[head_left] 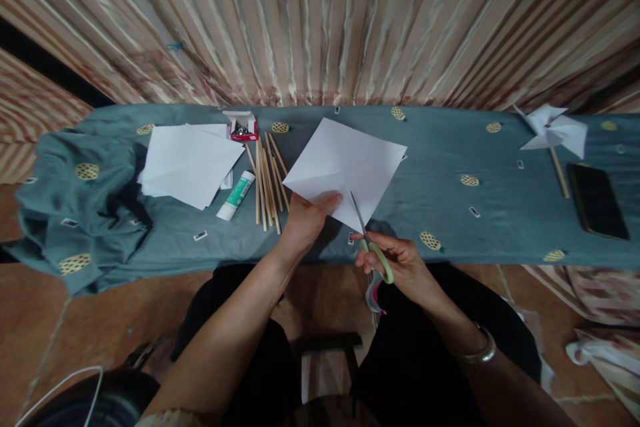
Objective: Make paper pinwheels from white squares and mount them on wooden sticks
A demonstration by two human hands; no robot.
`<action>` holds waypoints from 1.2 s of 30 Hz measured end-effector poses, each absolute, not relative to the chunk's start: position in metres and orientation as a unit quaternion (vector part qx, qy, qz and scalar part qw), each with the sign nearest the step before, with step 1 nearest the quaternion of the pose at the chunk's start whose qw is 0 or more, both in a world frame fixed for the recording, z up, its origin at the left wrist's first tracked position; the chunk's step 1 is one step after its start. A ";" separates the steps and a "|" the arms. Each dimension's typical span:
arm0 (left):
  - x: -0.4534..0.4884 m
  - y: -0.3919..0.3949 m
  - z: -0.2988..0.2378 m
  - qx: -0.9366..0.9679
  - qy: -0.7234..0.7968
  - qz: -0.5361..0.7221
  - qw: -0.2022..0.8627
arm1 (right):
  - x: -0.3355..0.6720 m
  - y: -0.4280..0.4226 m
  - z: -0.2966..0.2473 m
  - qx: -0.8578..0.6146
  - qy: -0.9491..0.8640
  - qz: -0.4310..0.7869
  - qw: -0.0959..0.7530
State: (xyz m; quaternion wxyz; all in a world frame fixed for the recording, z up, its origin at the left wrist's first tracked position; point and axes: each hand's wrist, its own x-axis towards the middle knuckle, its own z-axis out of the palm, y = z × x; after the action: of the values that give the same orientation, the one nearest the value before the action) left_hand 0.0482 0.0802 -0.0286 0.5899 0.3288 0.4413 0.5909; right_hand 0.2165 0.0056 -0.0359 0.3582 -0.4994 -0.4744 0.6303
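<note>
A square sheet of white paper [350, 153] is turned cornerwise in front of me over the cloth. My left hand [307, 217] pinches its lower left edge, the thumb lying on top of the sheet. In my right hand [395, 257] is a pair of scissors [379, 260] with light green handles. The blades point up and away from me at the paper's near corner, one blade showing above the sheet. Whether the other blade is beneath the paper is hidden. Left of the sheet lie several thin wooden sticks [265, 180].
A green-and-white glue stick [236, 195], a stack of white paper [187, 160] and a small red-and-white box [243, 127] of metal pins stand to the left. A paper pinwheel [553, 130] and a black phone [597, 201] lie far right. Curtains hang behind the blue-green cloth [450, 140].
</note>
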 end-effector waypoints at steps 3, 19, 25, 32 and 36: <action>0.048 0.080 -0.027 0.322 0.444 0.590 0.593 | 0.215 0.006 -0.035 -0.504 -0.466 0.634 0.356; 0.048 0.077 -0.026 0.321 0.455 0.583 0.592 | 0.212 0.008 -0.029 -0.510 -0.458 0.639 0.348; 0.049 0.075 -0.025 0.325 0.456 0.568 0.603 | 0.210 0.009 -0.033 -0.505 -0.448 0.638 0.372; 0.050 0.075 -0.026 0.315 0.449 0.573 0.609 | 0.208 0.011 -0.031 -0.518 -0.423 0.642 0.375; 0.050 0.075 -0.028 0.315 0.448 0.574 0.609 | 0.207 0.011 -0.030 -0.519 -0.425 0.642 0.371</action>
State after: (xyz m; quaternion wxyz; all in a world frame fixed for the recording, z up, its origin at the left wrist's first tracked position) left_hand 0.0495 0.0752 -0.0277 0.6091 0.3153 0.4480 0.5735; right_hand 0.2069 0.0105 -0.0305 0.3707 -0.5187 -0.4254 0.6423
